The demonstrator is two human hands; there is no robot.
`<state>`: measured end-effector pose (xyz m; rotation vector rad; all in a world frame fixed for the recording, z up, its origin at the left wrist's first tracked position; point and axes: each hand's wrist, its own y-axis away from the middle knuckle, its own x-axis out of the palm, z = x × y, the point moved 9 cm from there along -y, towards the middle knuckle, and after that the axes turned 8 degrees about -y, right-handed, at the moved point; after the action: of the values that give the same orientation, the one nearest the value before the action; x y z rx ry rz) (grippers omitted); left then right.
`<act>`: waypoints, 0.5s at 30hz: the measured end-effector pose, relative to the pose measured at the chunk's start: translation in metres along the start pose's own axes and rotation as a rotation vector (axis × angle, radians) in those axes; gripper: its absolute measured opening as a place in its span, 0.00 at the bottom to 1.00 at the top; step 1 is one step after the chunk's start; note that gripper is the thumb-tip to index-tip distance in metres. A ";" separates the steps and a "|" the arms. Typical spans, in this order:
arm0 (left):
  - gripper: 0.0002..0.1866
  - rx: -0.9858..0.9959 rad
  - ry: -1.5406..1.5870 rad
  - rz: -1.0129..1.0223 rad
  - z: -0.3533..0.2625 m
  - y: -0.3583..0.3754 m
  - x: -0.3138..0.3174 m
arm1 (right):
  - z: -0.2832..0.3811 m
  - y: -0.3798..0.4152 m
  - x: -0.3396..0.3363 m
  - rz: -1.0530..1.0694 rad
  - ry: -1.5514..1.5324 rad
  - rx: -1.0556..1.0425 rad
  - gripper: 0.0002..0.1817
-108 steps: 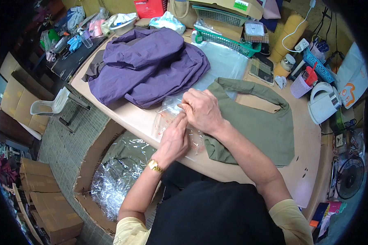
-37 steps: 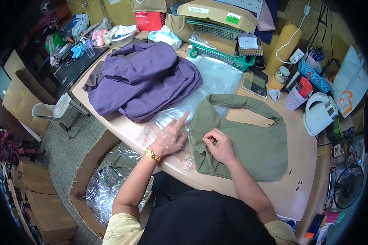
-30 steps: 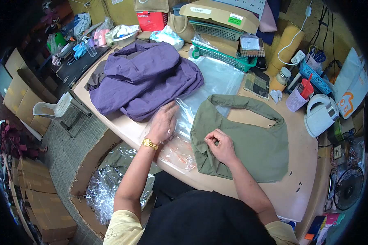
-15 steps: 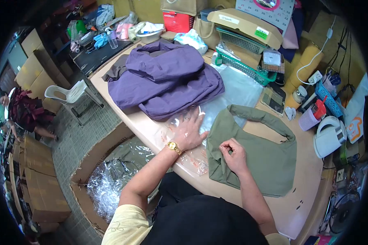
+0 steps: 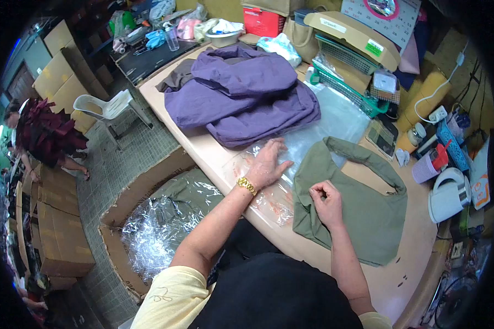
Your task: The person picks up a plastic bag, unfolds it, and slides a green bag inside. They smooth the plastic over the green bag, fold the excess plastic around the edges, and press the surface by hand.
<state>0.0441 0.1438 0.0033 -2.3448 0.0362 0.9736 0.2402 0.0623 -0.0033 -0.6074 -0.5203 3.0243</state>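
An olive green shoulder bag (image 5: 362, 219) lies flat on the table, its strap loop pointing away from me. Over its left part is my right hand (image 5: 327, 204), fingers curled with thumb and fingertips pinched; what is between them, if anything, I cannot make out. My left hand (image 5: 266, 165), with a gold watch at the wrist, rests palm down with fingers spread on a clear plastic bag (image 5: 271, 202) beside the green bag. Beyond the left hand is a heap of purple bags (image 5: 247, 101). More clear plastic sleeves (image 5: 335, 112) lie behind the green bag.
At left below the table, a cardboard box (image 5: 148, 183) holds plastic-wrapped green items (image 5: 170, 219). A white chair (image 5: 107, 107) and a person carrying dark red pieces (image 5: 46, 131) are farther left. A kettle (image 5: 447, 196), cup (image 5: 422, 171) and green basket (image 5: 346, 90) line the table's far right.
The whole view has shifted, so the scene sits farther right. Both hands keep nearly the same place and pose against the bags.
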 end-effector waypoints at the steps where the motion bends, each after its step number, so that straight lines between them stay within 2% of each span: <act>1: 0.10 0.016 -0.029 -0.066 -0.005 -0.001 -0.006 | -0.002 0.000 0.000 -0.002 -0.025 0.008 0.02; 3: 0.11 0.047 -0.040 -0.062 -0.003 -0.001 -0.004 | -0.001 0.001 -0.001 -0.013 -0.031 0.013 0.02; 7: 0.09 -0.040 -0.079 -0.080 0.010 -0.016 -0.002 | 0.002 0.000 -0.003 -0.002 -0.040 -0.005 0.03; 9: 0.10 -0.101 -0.251 0.064 0.020 -0.032 0.004 | 0.002 0.002 -0.003 -0.010 -0.034 0.015 0.04; 11: 0.12 -0.110 -0.208 0.084 0.021 -0.043 0.006 | -0.001 0.000 -0.004 -0.001 -0.069 0.020 0.04; 13: 0.12 -0.169 -0.073 0.131 0.026 -0.042 0.012 | -0.004 0.003 -0.004 -0.001 -0.055 0.044 0.04; 14: 0.10 -0.206 0.110 0.184 0.029 -0.038 0.017 | -0.004 0.004 -0.004 0.002 -0.066 0.044 0.04; 15: 0.10 -0.197 0.113 0.181 0.024 -0.036 0.012 | -0.004 0.001 -0.005 0.005 -0.077 0.034 0.04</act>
<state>0.0458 0.1889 0.0008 -2.6123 0.2090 0.9666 0.2459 0.0625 -0.0049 -0.4923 -0.4701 3.0644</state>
